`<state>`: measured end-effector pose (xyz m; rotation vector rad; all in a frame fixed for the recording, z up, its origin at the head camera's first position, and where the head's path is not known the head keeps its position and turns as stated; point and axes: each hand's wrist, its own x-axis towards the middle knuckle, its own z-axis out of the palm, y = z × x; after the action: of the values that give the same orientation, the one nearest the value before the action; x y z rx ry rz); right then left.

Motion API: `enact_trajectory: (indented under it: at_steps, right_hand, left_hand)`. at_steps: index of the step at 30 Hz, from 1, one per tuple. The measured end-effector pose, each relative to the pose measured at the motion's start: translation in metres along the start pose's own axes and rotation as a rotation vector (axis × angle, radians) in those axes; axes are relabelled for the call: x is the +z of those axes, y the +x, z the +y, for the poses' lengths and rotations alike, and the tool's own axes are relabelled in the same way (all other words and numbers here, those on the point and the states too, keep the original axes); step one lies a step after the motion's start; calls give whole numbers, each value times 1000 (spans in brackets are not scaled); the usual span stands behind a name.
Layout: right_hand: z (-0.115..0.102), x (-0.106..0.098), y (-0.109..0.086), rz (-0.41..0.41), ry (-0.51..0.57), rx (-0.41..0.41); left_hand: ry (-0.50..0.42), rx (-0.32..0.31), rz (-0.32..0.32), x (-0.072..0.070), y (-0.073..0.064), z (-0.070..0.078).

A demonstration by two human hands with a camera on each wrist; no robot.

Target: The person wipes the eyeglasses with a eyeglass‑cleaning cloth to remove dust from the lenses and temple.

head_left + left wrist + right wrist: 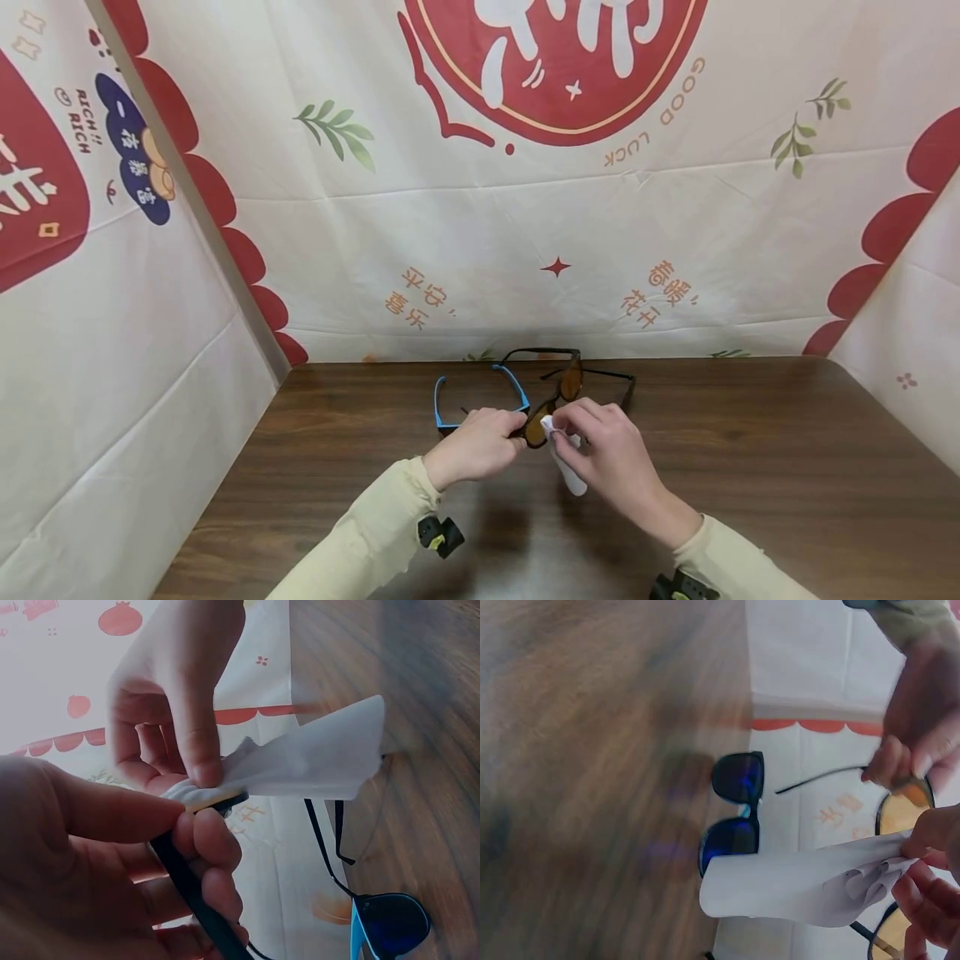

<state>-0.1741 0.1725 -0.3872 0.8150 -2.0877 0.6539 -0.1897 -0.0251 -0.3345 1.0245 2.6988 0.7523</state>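
Black-framed glasses with amber lenses (pixel 572 383) are gripped by my left hand (pixel 477 447) at one end of the frame, held above the table. My right hand (pixel 613 454) pinches a crumpled white cloth (pixel 567 473) beside the nearer lens. In the left wrist view the cloth (pixel 315 757) hangs off to one side and its bunched end meets the black frame (pixel 196 889) near my left thumb. Fingers hide part of that lens. Sunglasses with blue temples (pixel 437 406) and dark lenses (pixel 731 840) lie on the table behind my left hand.
Another thin black frame (pixel 632 390) is partly visible behind the amber glasses, near the back edge of the brown wooden table (pixel 750 467). A printed white curtain (pixel 480 242) rises behind the table, and more fabric (pixel 112 375) stands along the left.
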Motion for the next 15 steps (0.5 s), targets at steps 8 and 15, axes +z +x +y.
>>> enact_trajectory:
  at_steps: [8,15]
  right_hand:
    - [15,-16,2,-33,-10,117]
    - [29,-31,3,-10,-37,132]
  left_hand:
    - [-16,11,-39,2,0,-2]
    - [-29,20,-50,4,-1,-3]
